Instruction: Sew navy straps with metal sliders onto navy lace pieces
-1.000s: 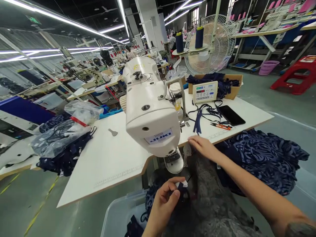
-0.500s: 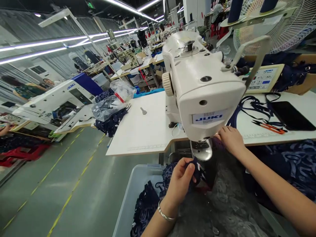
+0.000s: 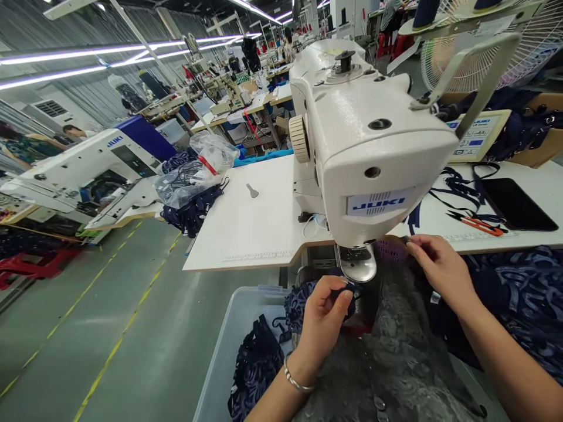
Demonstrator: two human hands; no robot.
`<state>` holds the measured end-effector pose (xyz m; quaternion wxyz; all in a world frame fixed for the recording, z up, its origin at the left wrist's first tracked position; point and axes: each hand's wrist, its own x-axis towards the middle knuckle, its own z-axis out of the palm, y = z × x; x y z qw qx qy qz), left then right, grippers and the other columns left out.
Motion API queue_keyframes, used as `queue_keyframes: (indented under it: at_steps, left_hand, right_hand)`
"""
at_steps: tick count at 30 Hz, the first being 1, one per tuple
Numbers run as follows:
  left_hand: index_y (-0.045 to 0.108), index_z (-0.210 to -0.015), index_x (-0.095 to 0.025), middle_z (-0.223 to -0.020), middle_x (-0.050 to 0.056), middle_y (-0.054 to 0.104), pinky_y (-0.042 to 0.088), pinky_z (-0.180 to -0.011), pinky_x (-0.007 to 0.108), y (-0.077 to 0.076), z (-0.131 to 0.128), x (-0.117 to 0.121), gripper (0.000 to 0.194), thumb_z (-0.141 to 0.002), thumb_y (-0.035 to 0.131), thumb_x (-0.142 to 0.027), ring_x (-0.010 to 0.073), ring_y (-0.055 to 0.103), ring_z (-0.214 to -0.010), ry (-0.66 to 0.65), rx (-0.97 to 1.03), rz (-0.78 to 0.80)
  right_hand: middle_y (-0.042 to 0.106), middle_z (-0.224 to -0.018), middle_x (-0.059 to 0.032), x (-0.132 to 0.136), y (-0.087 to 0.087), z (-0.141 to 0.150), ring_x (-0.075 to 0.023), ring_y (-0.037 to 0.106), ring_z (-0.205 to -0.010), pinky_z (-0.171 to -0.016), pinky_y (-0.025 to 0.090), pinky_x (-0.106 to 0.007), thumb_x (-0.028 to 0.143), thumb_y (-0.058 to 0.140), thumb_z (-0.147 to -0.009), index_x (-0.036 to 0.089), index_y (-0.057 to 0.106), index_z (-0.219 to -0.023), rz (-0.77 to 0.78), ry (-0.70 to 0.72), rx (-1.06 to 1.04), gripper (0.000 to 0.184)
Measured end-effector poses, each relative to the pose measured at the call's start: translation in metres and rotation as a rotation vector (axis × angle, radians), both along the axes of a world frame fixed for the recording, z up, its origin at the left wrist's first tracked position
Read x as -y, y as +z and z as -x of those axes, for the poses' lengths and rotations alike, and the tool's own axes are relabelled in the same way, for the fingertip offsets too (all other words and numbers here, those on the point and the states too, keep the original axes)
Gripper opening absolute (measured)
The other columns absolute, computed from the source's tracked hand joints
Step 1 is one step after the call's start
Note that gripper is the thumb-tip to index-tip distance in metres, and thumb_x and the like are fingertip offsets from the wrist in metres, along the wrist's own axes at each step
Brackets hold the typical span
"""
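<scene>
The right hand [image 3: 446,275] moves away from the sewing machine [image 3: 382,158], fingertips nearly together, grip unclear. The left hand [image 3: 323,319] pinches dark cloth [image 3: 353,286].

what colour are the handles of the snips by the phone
Orange; the snips show best in the head view.

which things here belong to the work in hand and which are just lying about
Likely in the work:
dark fabric in the left hand
sewing machine
plastic bin of dark garments

Seemingly just lying about:
phone
orange-handled snips
small grey piece
</scene>
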<state>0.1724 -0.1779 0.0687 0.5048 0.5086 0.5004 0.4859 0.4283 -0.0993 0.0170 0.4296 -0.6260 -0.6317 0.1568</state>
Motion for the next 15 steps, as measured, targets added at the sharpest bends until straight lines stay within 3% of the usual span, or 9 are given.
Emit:
queue_keyframes:
  at_steps: [3, 5, 7, 11, 15]
  left_hand:
    - [0.061, -0.091, -0.02, -0.096, 0.006, 0.06, 0.049, -0.059, 0.024, -0.001, -0.003, -0.001, 0.019, -0.09, 0.06, -0.039, 0.0113, 0.056, -0.068, 0.02, -0.083, -0.135]
    - [0.062, -0.09, -0.019, -0.093, 0.006, 0.061, 0.051, -0.066, 0.026, -0.001, -0.005, -0.002, 0.016, -0.091, 0.059, -0.035, 0.0147, 0.06, -0.077, 0.035, -0.148, -0.23]
    - [0.062, -0.089, -0.019, -0.09, 0.006, 0.062, 0.052, -0.073, 0.029, 0.0, -0.007, -0.003, 0.012, -0.091, 0.059, -0.031, 0.0166, 0.061, -0.084, 0.04, -0.212, -0.306]
    - [0.061, -0.091, -0.019, -0.093, 0.006, 0.062, 0.052, -0.074, 0.029, 0.002, -0.007, -0.002, 0.004, -0.092, 0.058, -0.022, 0.0165, 0.061, -0.087, 0.023, -0.291, -0.373]
    - [0.061, -0.092, -0.02, -0.093, 0.006, 0.062, 0.052, -0.075, 0.029, 0.004, -0.005, 0.0, 0.003, -0.092, 0.058, -0.019, 0.0165, 0.062, -0.088, 0.026, -0.335, -0.405]
  right_hand:
    - [0.067, -0.085, -0.0029, 0.039, 0.024, 0.02, -0.02, 0.066, -0.076, -0.067, 0.053, -0.032, 0.031, 0.056, -0.093, 0.025, 0.057, -0.095, -0.041, 0.118, -0.206, 0.007]
    - [0.066, -0.088, -0.0037, 0.061, 0.035, 0.035, -0.0196, 0.065, -0.082, -0.072, 0.054, -0.033, 0.022, 0.056, -0.092, 0.025, 0.059, -0.095, -0.22, 0.275, -0.127, 0.005]
    - [0.065, -0.088, -0.0047, 0.074, 0.038, 0.049, -0.019, 0.063, -0.083, -0.074, 0.054, -0.032, 0.015, 0.056, -0.091, 0.024, 0.061, -0.101, -0.355, 0.399, 0.013, 0.014]
    - [0.065, -0.088, -0.0068, 0.075, 0.037, 0.069, -0.0192, 0.062, -0.083, -0.073, 0.055, -0.033, 0.004, 0.061, -0.086, 0.017, 0.06, -0.113, -0.541, 0.439, 0.192, 0.03]
    - [0.062, -0.085, -0.0065, 0.069, 0.037, 0.076, -0.0175, 0.06, -0.077, -0.066, 0.055, -0.031, 0.0, 0.063, -0.083, 0.014, 0.06, -0.113, -0.635, 0.402, 0.228, 0.033]
